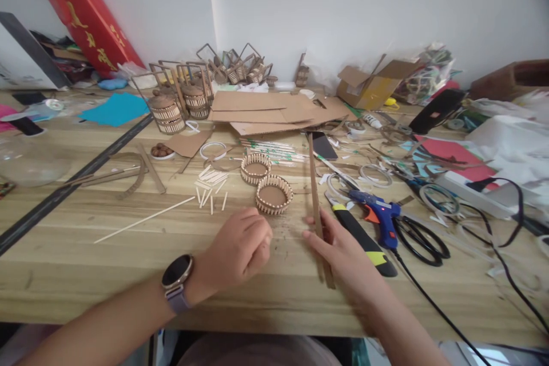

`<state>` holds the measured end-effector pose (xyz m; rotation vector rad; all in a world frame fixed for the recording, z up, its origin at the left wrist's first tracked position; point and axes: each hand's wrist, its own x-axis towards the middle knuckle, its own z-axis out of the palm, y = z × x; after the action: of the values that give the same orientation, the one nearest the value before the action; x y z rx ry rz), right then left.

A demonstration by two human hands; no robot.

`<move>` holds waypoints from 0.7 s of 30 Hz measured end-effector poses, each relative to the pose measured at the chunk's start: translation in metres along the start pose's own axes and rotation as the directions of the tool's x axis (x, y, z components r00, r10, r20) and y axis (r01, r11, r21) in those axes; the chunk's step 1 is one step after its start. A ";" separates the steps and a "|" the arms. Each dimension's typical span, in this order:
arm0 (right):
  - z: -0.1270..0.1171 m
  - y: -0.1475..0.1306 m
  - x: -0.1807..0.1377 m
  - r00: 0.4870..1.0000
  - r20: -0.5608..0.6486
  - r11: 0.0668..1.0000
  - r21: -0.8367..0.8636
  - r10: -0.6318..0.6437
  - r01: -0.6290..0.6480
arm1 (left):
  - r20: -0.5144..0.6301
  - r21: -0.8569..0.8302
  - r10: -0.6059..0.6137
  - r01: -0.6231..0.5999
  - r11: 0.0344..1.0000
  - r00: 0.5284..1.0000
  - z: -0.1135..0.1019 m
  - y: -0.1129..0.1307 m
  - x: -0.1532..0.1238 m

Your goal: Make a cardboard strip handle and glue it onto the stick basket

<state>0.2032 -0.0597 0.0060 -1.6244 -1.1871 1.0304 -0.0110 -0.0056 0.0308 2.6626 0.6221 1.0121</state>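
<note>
A person's two bare hands are over a cluttered wooden surface (274, 303). The left hand (240, 246) is curled into a loose fist; whether anything is inside cannot be told. The right hand (343, 249) pinches a long cardboard strip (315, 194) between thumb and fingers. Just beyond the left hand, toward the right hand, sit two small round baskets, the nearer one (273, 194) touching or almost touching the farther (256, 169). Both walls look fully ringed with short sticks, so that part seems done; the strip is not attached, and neither basket has a handle or lid. Cut sticks (213, 178) lie loose beyond the left hand. A blue glue gun (386, 211) rests to the right hand's right. Far beyond the left hand stand lidded, handled baskets (166, 114), apparently finished.
</note>
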 end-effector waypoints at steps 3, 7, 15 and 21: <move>-0.021 0.011 0.007 0.972 -0.155 0.918 -0.382 -0.177 0.107 | 0.002 0.004 -0.120 0.120 0.993 0.993 0.000 -0.009 -0.007; -0.074 0.023 0.014 0.876 -0.293 0.597 -0.802 -0.383 -0.008 | 0.045 0.077 -0.233 0.229 0.970 0.971 0.001 -0.023 -0.016; -0.133 0.048 0.028 0.848 -0.475 0.609 -0.752 -0.235 -0.252 | 0.178 0.252 -0.390 0.341 0.905 0.903 -0.004 -0.047 -0.031; -0.128 0.054 0.032 0.816 -0.565 0.853 -0.481 -0.124 -0.203 | 0.144 0.292 -0.458 0.405 0.867 0.877 -0.005 -0.056 -0.040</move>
<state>0.3445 -0.0595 -0.0116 -2.1881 -1.0430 0.1571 -0.0589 0.0252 -0.0082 2.5964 1.3054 0.5456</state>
